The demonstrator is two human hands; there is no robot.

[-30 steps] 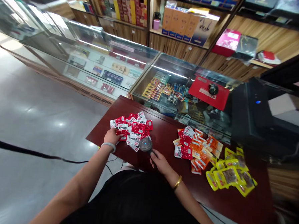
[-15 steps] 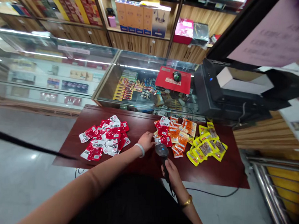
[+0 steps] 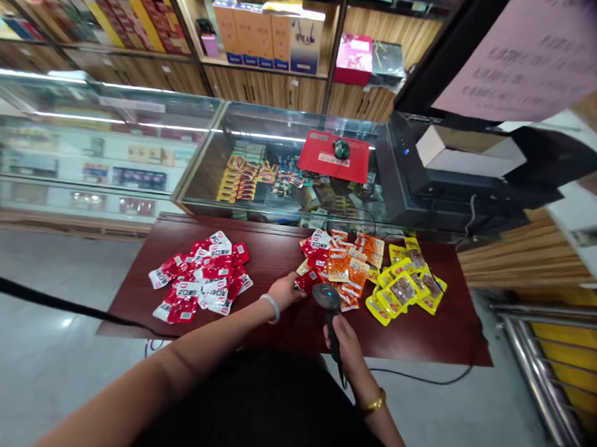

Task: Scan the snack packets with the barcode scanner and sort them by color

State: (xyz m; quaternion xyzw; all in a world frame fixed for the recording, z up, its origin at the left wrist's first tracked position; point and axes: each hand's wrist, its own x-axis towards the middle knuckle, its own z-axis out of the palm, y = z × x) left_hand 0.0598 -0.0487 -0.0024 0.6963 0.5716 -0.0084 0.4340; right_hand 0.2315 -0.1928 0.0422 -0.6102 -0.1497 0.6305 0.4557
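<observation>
My right hand [image 3: 341, 334] is wrapped round the handle of a black barcode scanner [image 3: 326, 297], whose head points at the snack packets. My left hand [image 3: 285, 291], with a pale bracelet on the wrist, pinches a red packet [image 3: 307, 279] at the near edge of a mixed pile of red, orange [image 3: 346, 269] and yellow packets [image 3: 405, 289]. A separate heap of red and white packets [image 3: 203, 282] lies to the left on the dark red table [image 3: 277, 249].
A glass display counter [image 3: 281, 162] with goods stands behind the table, carrying a red mat with a mouse [image 3: 335, 155] and a black machine [image 3: 431, 184]. Shelves of boxes line the back wall. A cable [image 3: 420, 378] hangs off the table's front edge. Steel rails [image 3: 541, 369] stand at right.
My left hand moved from the left red heap across to the right pile and closed on a red packet. The scanner went along to the right. My head turned right.
</observation>
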